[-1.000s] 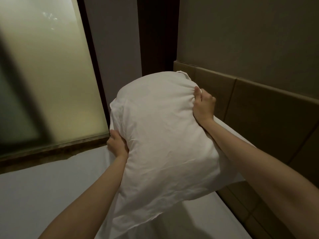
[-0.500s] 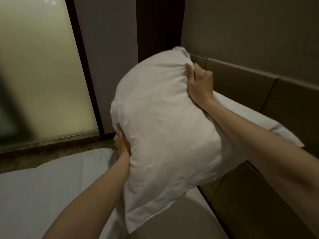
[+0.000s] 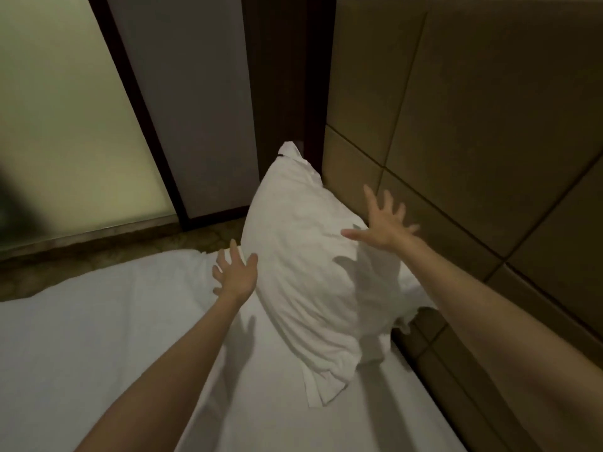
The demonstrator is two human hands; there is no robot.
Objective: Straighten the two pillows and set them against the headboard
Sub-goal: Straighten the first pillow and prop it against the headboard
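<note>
A white pillow (image 3: 303, 265) stands tilted on the bed, leaning toward the brown padded headboard (image 3: 473, 158) on the right. A second white pillow (image 3: 416, 288) lies mostly hidden behind it, against the headboard. My left hand (image 3: 235, 272) hovers with fingers spread just left of the front pillow, apart from it or barely grazing its edge. My right hand (image 3: 383, 223) is spread over the pillow's upper right side, holding nothing.
The white bed sheet (image 3: 98, 337) fills the lower left. Beyond the bed's far edge is a strip of brown floor (image 3: 98, 256), a frosted glass panel (image 3: 65, 125) and a grey wall panel (image 3: 195, 109) with dark frames.
Both hands gripped the pillow in the air before; now they have let go and spread apart, and the pillow has dropped onto the bed beside the headboard.
</note>
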